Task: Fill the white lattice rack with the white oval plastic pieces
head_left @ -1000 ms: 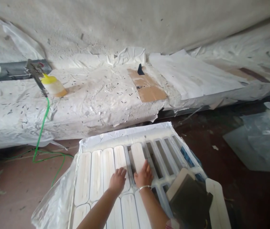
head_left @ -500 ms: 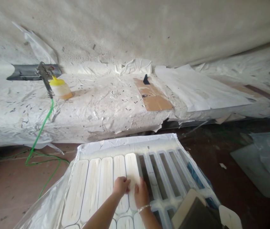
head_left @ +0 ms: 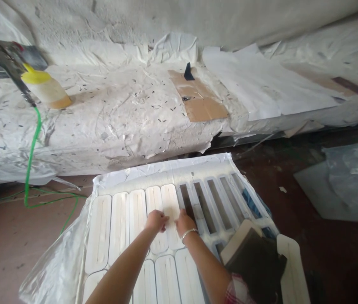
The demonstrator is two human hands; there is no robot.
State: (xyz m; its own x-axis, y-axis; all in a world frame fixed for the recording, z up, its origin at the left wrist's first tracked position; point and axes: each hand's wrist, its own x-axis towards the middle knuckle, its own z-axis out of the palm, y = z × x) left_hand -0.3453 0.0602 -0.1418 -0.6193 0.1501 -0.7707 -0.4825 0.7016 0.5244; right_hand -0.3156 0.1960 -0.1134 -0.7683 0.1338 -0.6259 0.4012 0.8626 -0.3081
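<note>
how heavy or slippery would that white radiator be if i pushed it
Probably heavy and stiff for its size: the white radiator looks like rigid ribbed metal. Lying flat, it seems unlikely to roll or tip. The plastic sheeting under it might let it slide when pushed.

White painted metal radiator (head_left: 118, 223), matt and faintly streaked, glossy crinkled plastic sheeting (head_left: 52, 261), matt brown cardboard (head_left: 197, 95), smooth white paper (head_left: 261, 80), metal spray gun (head_left: 8, 63), translucent plastic cup (head_left: 46, 88) with a glossy yellow lid (head_left: 35, 76), shiny green hose (head_left: 31, 143), rough plaster wall (head_left: 166, 17)
</note>
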